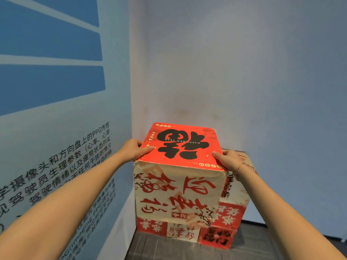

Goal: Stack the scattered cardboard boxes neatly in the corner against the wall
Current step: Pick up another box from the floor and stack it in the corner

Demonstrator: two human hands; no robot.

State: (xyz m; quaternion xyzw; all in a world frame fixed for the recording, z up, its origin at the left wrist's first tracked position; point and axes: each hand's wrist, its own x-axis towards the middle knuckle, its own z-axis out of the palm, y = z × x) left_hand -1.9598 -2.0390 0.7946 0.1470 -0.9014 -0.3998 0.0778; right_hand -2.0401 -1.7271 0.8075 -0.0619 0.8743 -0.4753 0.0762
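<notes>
With the left hand (134,150) and right hand (230,160) gripping either side of the red-topped box (181,145), thumbs over its lid, it sits atop a larger patterned box (231,220) in the corner, so stacking looks well advanced, other boxes unseen.

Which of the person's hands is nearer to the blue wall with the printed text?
Left. The left hand grips the red-topped box on the side facing the blue wall; the right hand grips the box's opposite side, farther from it.
</notes>
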